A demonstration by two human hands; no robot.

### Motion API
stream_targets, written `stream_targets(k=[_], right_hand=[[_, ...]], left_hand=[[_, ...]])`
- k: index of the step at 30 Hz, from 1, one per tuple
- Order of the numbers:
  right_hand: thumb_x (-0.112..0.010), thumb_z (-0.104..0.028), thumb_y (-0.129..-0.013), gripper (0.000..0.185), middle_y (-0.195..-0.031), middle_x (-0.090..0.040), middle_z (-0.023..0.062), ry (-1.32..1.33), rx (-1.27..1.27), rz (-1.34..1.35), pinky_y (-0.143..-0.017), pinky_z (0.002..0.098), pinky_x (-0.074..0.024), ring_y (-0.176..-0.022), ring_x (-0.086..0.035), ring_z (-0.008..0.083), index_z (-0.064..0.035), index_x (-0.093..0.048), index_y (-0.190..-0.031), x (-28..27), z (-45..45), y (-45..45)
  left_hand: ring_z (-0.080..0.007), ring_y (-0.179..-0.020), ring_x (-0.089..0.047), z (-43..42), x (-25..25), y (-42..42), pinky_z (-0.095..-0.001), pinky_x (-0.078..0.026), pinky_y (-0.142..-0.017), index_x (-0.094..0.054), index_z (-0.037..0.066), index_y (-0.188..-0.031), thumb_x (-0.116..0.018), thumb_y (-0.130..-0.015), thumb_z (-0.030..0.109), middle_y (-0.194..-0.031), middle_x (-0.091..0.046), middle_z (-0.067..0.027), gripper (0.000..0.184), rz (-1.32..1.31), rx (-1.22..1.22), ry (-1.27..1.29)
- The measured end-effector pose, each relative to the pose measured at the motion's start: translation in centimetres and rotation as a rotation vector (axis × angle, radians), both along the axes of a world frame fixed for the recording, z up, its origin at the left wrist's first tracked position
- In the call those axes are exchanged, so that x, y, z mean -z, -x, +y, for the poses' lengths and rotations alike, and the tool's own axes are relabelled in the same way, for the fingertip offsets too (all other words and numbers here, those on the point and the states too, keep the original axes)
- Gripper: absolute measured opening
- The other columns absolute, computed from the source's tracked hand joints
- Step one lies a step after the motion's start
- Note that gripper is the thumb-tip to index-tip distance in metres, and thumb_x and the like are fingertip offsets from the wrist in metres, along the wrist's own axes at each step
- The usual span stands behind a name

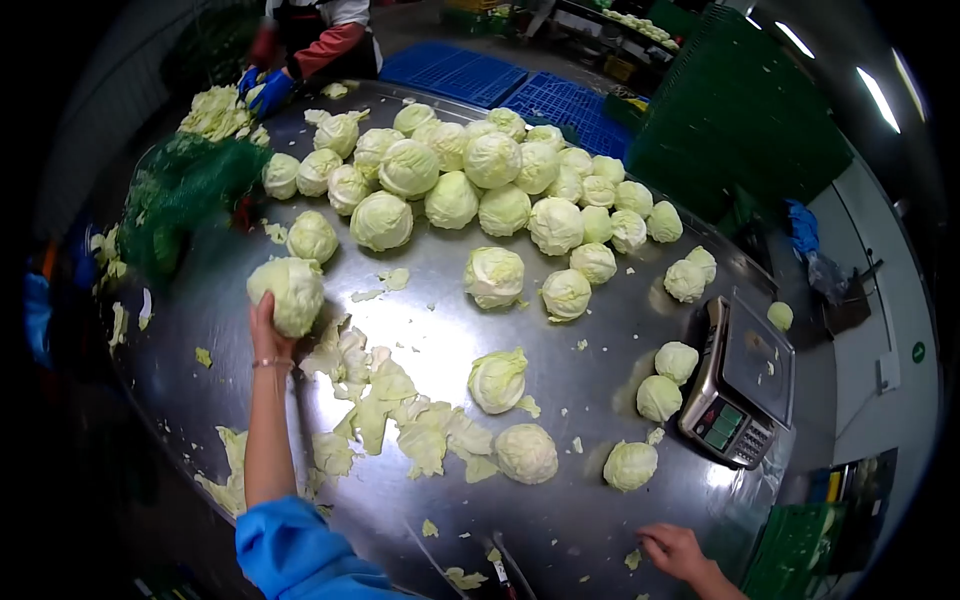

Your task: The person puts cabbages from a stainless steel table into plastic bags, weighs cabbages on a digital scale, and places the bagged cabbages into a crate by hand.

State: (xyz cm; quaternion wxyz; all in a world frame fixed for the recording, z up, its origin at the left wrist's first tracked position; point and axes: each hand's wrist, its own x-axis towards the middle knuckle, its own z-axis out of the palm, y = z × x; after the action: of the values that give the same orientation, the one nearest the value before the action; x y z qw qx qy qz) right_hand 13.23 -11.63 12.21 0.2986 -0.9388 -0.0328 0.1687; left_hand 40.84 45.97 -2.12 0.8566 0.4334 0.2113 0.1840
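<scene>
My left hand [268, 328] grips a cabbage [288, 295] from below, at the left of the metal table [590, 370]. Torn outer leaves [385, 400] lie just right of that wrist. My right hand [672, 550] is low over the table's front edge at the right, its fingers curled together, with nothing seen in them. Between my hands, a knife-like tool [502, 575] lies at the front edge, partly cut off by the frame. Single cabbages [526, 454] stand in the middle, another [630, 466] above my right hand.
A heap of cabbages [492, 160] covers the table's far side. A scale [735, 385] stands at the right. Green netting [185, 200] lies at the left. A co-worker in blue gloves [268, 92] handles a cabbage at the far left. Blue pallets [455, 73] are behind.
</scene>
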Motion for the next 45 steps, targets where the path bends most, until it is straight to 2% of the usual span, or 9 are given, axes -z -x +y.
stream_targets(k=[7,12,21,27,28,31,34,42,45], right_hand=[[-0.067,-0.048,-0.074,0.082,-0.14,-0.032,0.0108,-1.929,0.239,0.688,-0.101,0.0556,-0.0314,-0.127,-0.033,0.0325,-0.0174,-0.027,-0.139,1.7,9.9,-9.9],[-0.054,-0.067,-0.072,0.083,-0.137,-0.036,0.0106,-2.336,0.986,0.358,-0.093,0.0682,-0.0301,-0.125,-0.035,0.0371,-0.021,-0.03,-0.137,2.7,4.0,-8.0],[-0.064,-0.049,-0.077,0.068,-0.127,-0.046,0.0088,-1.071,1.134,-0.479,-0.085,0.0503,-0.0457,-0.112,-0.048,0.0303,-0.0135,-0.04,-0.13,2.4,-33.4,-11.4],[-0.07,-0.054,-0.068,0.086,-0.127,-0.047,0.0151,-0.008,1.138,-0.618,-0.091,0.0377,-0.042,-0.114,-0.048,0.0268,-0.0003,-0.042,-0.128,4.8,-42.6,-16.1],[-0.07,-0.055,-0.067,0.087,-0.125,-0.049,0.0163,-0.012,1.119,-0.566,-0.091,0.0376,-0.0417,-0.113,-0.048,0.028,0.0013,-0.043,-0.128,4.9,-44.4,-16.5],[-0.069,-0.056,-0.068,0.085,-0.116,-0.055,0.0206,1.051,1.052,-0.817,-0.092,0.0386,-0.0412,-0.106,-0.053,0.0315,0.0046,-0.046,-0.124,4.2,-40.1,-16.2],[-0.064,-0.034,-0.081,0.062,-0.114,-0.052,0.0141,-0.361,0.663,-0.777,-0.082,0.0319,-0.044,-0.097,-0.055,0.0226,-0.0024,-0.041,-0.129,5.5,-15.6,-14.1],[-0.077,-0.026,-0.063,0.069,-0.127,-0.036,0.0243,-0.092,-0.21,-0.443,-0.098,0.0445,-0.033,-0.117,-0.037,0.0364,-0.0163,-0.047,-0.125,12.2,12.6,-11.9],[-0.077,-0.023,-0.062,0.072,-0.123,-0.04,0.021,-0.514,0.322,-0.169,-0.096,0.0392,-0.0364,-0.114,-0.041,0.0332,-0.0105,-0.045,-0.125,12.4,9.5,-13.4]], left_hand=[[-0.0223,-0.124,-0.039,-21.3,-11.6,8.1,-0.0389,-0.035,-0.102,-0.023,0.003,-0.139,-0.086,-0.052,0.027,-0.138,-0.035,-0.0131,0.11,-0.382,0.99,-0.323],[-0.0349,-0.123,-0.037,-35.4,-14.5,14.0,-0.0457,-0.032,-0.1,-0.039,0.011,-0.131,-0.076,-0.065,0.025,-0.132,-0.038,-0.0168,0.076,-0.757,0.762,-1.037],[-0.0299,-0.124,-0.038,-24.9,2.8,22.3,-0.0488,-0.037,-0.094,-0.052,0.017,-0.118,-0.06,-0.08,0.039,-0.131,-0.043,-0.0124,0.045,-0.41,0.889,-1.931],[-0.0422,-0.099,-0.051,-7.8,2.2,12.3,-0.0504,-0.037,-0.088,-0.053,0.004,-0.107,-0.045,-0.086,0.026,-0.112,-0.053,-0.0254,0.033,1.175,0.377,-1.808],[-0.0402,-0.09,-0.054,-3.6,6.5,13.7,-0.0458,-0.041,-0.084,-0.055,0.004,-0.107,-0.046,-0.084,0.027,-0.101,-0.057,-0.0243,0.033,1.221,-0.394,-2.4],[-0.0385,-0.089,-0.053,-7.7,0.2,10.8,-0.0434,-0.041,-0.082,-0.058,0.002,-0.103,-0.05,-0.08,0.028,-0.091,-0.059,-0.0229,0.036,0.297,-0.422,-2.25],[-0.0333,-0.11,-0.046,-21.9,-0.1,12.8,-0.0467,-0.034,-0.093,-0.058,0.0,-0.097,-0.057,-0.074,0.024,-0.101,-0.057,-0.0209,0.033,-0.135,0.334,-2.059],[-0.0359,-0.126,-0.03,-6.8,1.4,12.3,-0.053,-0.023,-0.101,-0.045,0.006,-0.125,-0.052,-0.081,0.016,-0.136,-0.034,-0.0225,0.046,1.196,0.146,-2.248],[-0.0347,-0.11,-0.043,-9.2,0.2,13.3,-0.051,-0.029,-0.094,-0.052,0.005,-0.113,-0.056,-0.077,0.015,-0.119,-0.05,-0.0181,0.037,0.186,-0.026,-2.122]])
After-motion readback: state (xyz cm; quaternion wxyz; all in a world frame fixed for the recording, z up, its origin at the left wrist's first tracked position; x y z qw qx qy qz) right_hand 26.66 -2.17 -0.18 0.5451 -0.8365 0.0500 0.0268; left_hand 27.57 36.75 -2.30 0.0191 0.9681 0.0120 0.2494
